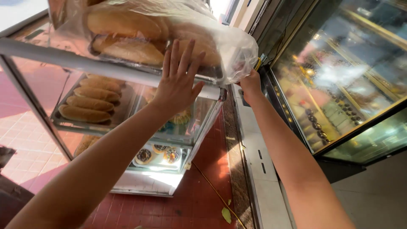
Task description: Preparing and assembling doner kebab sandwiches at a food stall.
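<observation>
Inside the glass display case (199, 114), long bread rolls (87, 104) lie on a tray on the upper shelf near its left edge. Decorated doughnuts (157, 154) sit on the lower shelf. A green leaf (227, 214) lies on the red tiled floor (203, 186). A second glass cabinet (339, 80) stands at right.

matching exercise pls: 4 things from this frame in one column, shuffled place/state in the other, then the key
Things:
1. left hand
2. right hand
3. bread rolls
4. green leaf

Places/states:
A. on a tray on a shelf inside the glass case
B. lying on the red tiled floor
C. fingers spread, flat against the plastic bag of loaves on top of the case
D. gripping the bag's far edge

Pairs: 1-C, 2-D, 3-A, 4-B
</observation>
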